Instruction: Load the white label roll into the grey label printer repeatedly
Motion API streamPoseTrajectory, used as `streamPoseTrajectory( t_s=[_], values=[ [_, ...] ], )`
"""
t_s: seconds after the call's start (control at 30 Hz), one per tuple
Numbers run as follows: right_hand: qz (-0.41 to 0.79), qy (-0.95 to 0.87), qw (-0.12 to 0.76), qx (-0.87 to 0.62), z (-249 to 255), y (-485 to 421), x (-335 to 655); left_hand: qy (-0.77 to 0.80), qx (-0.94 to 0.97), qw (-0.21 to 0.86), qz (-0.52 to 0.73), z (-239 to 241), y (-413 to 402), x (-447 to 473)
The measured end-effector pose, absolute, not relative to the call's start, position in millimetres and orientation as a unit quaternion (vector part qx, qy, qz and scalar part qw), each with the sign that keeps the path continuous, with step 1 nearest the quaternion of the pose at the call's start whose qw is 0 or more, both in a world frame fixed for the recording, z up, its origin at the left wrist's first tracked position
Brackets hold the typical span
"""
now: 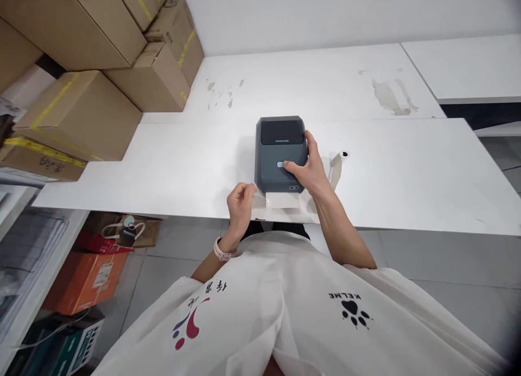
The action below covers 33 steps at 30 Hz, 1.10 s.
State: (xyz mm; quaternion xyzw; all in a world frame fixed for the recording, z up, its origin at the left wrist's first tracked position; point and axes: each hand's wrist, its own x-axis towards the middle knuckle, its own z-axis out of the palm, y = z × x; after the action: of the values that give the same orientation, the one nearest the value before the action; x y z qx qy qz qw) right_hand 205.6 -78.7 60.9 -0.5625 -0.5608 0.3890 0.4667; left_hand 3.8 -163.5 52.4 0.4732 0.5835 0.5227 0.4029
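A dark grey label printer (272, 172) lies on the white table close to its front edge. My right hand (312, 170) grips its right side, with the thumb on the pale button (280, 164) and the fingers along the edge. From the printer's front a white label strip (282, 201) sticks out towards me. My left hand (241, 201) is closed, its fingers curled in beside the printer's lower left corner; nothing shows in it. To the right of my right hand is a small white paper roll (338, 159) with a loose tail.
Cardboard boxes (77, 115) are stacked on the table's left end. A white wall (325, 12) rises behind the table (407, 170). At the lower left, a shelf (44, 267) stands near an orange box (91, 278) on the floor.
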Motion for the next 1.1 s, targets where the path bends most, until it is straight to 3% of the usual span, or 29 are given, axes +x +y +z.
streamPoseTrajectory(
  t_s=[0.07, 0.3, 0.43, 0.63, 0.8, 0.97, 1.1],
  values=[
    [0.406, -0.561, 0.462, -0.554, 62.7, -86.4, 208.9, 0.587, 0.472, 0.370, 0.544, 53.2, -157.3, 5.6],
    [0.450, -0.516, 0.505, -0.525, 51.8, -137.8, 221.0, 0.556, 0.523, 0.452, 0.461, 46.2, -150.8, 15.6],
    [0.424, -0.523, 0.519, -0.527, 54.2, -135.1, 222.6, 0.529, 0.539, 0.436, 0.489, 55.3, -143.3, 13.0],
    [0.318, -0.599, 0.528, -0.511, 95.7, -67.7, 223.3, 0.472, 0.611, 0.355, 0.528, 89.9, -81.7, 8.1],
    [0.203, -0.670, 0.497, -0.512, 124.5, -18.9, 222.0, 0.652, 0.628, 0.258, 0.338, 82.7, -44.5, 12.2],
    [0.097, -0.745, 0.393, -0.530, 139.1, -23.4, 213.6, 0.698, 0.641, 0.247, 0.201, 68.0, -41.3, 14.3],
    [0.104, -0.830, 0.156, -0.525, 128.9, -19.1, 191.5, 0.697, 0.661, 0.218, 0.174, 69.4, -39.8, 14.2]
  ],
)
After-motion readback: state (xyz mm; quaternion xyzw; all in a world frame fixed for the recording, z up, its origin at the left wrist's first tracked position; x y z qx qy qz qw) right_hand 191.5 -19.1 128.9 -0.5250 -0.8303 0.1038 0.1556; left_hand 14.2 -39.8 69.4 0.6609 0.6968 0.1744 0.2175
